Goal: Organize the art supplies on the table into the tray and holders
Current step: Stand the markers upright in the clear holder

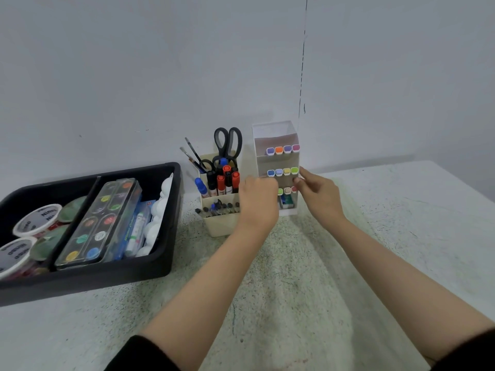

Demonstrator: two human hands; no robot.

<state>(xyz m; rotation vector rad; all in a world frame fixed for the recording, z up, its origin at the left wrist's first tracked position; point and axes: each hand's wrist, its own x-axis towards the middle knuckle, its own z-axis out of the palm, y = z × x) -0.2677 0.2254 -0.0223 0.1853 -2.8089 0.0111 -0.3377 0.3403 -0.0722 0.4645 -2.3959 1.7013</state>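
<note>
A tall white tiered marker holder (276,160) stands by the wall with rows of colour-capped markers (282,149) in its shelves. My left hand (257,200) curls against its left side and covers part of the lower rows. At the holder's right edge, my right hand (318,196) pinches the wall between thumb and fingers. Just left stands a beige pen holder (222,227) with black scissors (228,142), red, black and blue markers (223,180) and brushes (191,153). The black tray (107,273) at the left holds a watercolour set (101,223), paint tubs (37,218) and a white palette (158,220).
The speckled table (294,277) runs to a right edge near the wall corner. A grey wall (160,76) rises directly behind the holders. The tray's front rim reaches close to the table's near left part.
</note>
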